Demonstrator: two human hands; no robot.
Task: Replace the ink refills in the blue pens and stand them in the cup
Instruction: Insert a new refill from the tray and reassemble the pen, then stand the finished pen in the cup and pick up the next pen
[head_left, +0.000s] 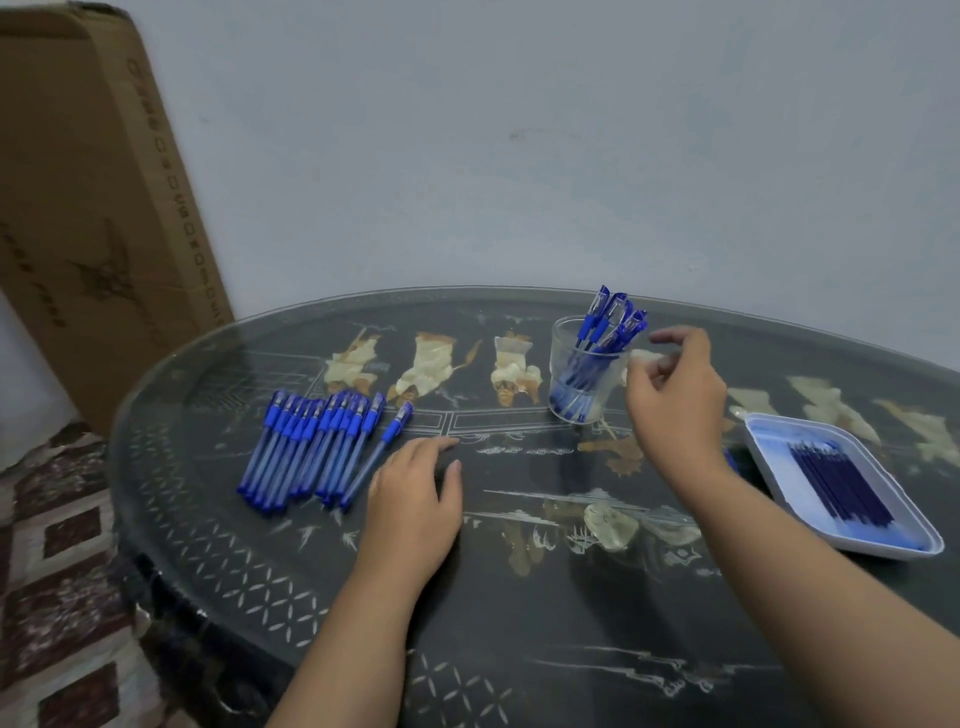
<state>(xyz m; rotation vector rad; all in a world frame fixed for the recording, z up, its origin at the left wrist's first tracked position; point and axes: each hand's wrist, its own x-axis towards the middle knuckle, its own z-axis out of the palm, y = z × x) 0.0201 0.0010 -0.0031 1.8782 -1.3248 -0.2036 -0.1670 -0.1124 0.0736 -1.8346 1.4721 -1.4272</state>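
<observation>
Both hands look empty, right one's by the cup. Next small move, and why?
Likely the left hand takes the nearest pen, the one lying apart from the row. It rests right beside it, the right hand holds nothing next to the cup, and refills wait in the tray.

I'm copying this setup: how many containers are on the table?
2: a clear cup holding pens toward the back, and a white tray holding refills at the right.
</observation>
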